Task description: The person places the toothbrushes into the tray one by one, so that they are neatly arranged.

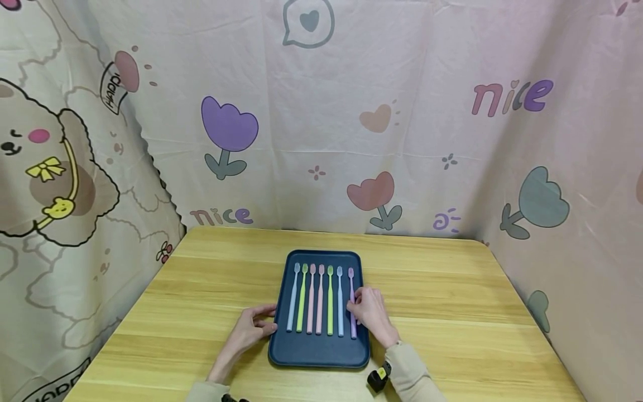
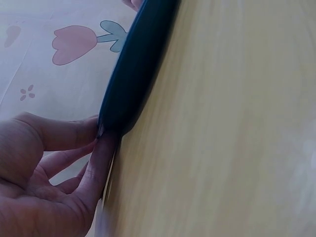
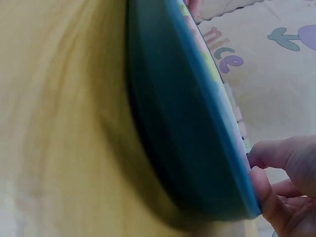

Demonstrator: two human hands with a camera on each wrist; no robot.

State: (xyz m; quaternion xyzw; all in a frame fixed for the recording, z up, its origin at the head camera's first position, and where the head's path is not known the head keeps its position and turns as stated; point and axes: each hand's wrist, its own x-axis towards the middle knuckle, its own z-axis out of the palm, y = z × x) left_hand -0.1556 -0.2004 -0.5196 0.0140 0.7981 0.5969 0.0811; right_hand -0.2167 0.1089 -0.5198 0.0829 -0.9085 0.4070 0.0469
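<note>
A dark blue rectangular tray [image 1: 319, 355] lies on the table with several toothbrushes side by side in it, heads toward the back. From the left come a light blue toothbrush [image 1: 293, 301], a yellow-green one [image 1: 301, 304], two pink ones, another yellow-green one [image 1: 330, 304], another light blue one [image 1: 340, 307] and a purple toothbrush [image 1: 354, 329]. My left hand [image 1: 251, 328] grips the tray's left edge between thumb and fingers. At the right side, my right hand [image 1: 373, 314] pinches the purple toothbrush by its handle, reaching over the tray's rim.
The wood-grain table [image 1: 442, 312] extends around the tray on all sides. A patterned cloth [image 1: 311, 111] hangs behind it and along both sides. Each wrist carries a small black strap device, and the one on the right wrist [image 1: 378, 379] sits close to the tray's near right corner.
</note>
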